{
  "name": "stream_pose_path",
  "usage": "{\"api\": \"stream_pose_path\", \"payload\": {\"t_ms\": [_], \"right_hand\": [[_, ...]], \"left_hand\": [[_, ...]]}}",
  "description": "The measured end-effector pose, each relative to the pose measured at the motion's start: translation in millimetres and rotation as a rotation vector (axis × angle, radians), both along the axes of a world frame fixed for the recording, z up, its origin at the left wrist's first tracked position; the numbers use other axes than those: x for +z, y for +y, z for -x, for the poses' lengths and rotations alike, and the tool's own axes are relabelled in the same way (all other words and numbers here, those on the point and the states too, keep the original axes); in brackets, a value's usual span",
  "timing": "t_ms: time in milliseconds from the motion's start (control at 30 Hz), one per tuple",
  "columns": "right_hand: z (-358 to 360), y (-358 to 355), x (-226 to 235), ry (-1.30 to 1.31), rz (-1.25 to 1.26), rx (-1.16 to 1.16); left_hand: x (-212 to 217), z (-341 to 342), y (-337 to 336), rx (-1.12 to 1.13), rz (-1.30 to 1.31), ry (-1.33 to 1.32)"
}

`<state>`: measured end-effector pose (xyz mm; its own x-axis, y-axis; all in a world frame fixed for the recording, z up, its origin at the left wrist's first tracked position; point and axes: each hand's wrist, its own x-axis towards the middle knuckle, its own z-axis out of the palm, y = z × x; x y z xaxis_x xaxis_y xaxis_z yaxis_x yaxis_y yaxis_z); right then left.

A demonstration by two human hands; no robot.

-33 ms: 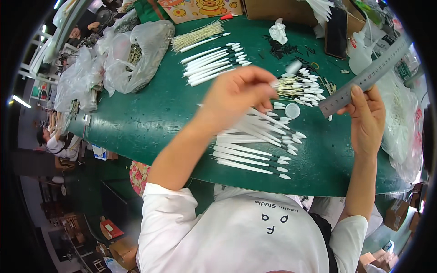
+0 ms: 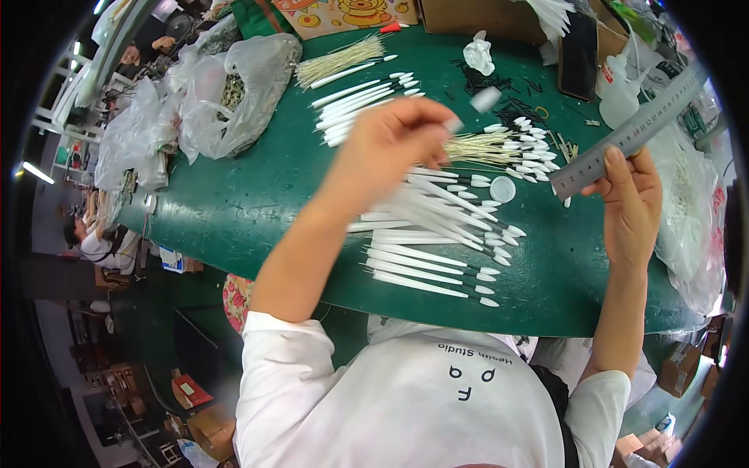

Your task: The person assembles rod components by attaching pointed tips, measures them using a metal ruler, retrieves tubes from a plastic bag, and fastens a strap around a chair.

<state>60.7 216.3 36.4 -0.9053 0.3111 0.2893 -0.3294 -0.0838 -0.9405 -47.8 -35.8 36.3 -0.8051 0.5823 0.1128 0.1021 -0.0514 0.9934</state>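
Note:
In my right hand (image 2: 630,191) is a metal ruler (image 2: 655,117), pinched between thumb and fingers and slanting up to the right. My left hand (image 2: 386,148), partly blurred, is raised over the table with its fingers pinched together. Just beyond its fingertips is a blurred small white tip (image 2: 485,98); the stem between is too smeared to make out. Below this hand lie several slim white sticks (image 2: 417,269) with dark necks and pointed white tips. To its right is a bundle of pale thin stems (image 2: 477,148) with white tips. A small round clear lid (image 2: 502,189) sits beside them.
More white sticks (image 2: 351,109) and thin pale rods (image 2: 339,62) lie at the far left of the green table (image 2: 257,203). Small black tubes (image 2: 511,109) are scattered near crumpled tissue (image 2: 478,56). Plastic bags (image 2: 242,93), a phone (image 2: 577,54) and a squeeze bottle (image 2: 618,97) stand around.
My left hand has shifted slightly left and away from me, and the blurred white tip has moved with it. My right hand and the ruler have barely moved.

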Motion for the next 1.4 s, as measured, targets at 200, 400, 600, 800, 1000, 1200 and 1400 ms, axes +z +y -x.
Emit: {"api": "stream_pose_path", "payload": {"t_ms": [200, 400, 600, 800, 1000, 1200, 1400], "right_hand": [[1.8, -0.7, -2.6, 0.003, 0.037, 0.033], [3.3, 4.5, -7.4, -0.03, 0.032, 0.004], [7.2, 14.1, -9.5, 0.001, -0.011, 0.033], [5.9, 19.7, -16.1, -0.024, -0.071, 0.047], [3.7, 11.9, -14.1, -0.018, -0.061, 0.066], [3.6, 11.1, -11.4, -0.017, -0.055, 0.055], [1.3, 4.7, -6.1, 0.068, 0.052, 0.023]], "left_hand": [[-29.2, 90.9, -46.0, 0.398, 0.526, 0.591], [-70.8, 126.4, -51.9, 0.388, 0.755, 0.839], [-62.9, 105.1, -44.5, 0.335, 0.657, 0.871], [-15.6, -10.5, -2.7, -0.321, 0.447, 0.82], [-31.7, -24.1, 11.1, -0.357, 0.597, 0.964], [-32.3, -27.9, 11.7, -0.335, 0.604, 1.039], [-10.5, -28.5, 16.9, -0.104, 0.187, -0.001]]}}
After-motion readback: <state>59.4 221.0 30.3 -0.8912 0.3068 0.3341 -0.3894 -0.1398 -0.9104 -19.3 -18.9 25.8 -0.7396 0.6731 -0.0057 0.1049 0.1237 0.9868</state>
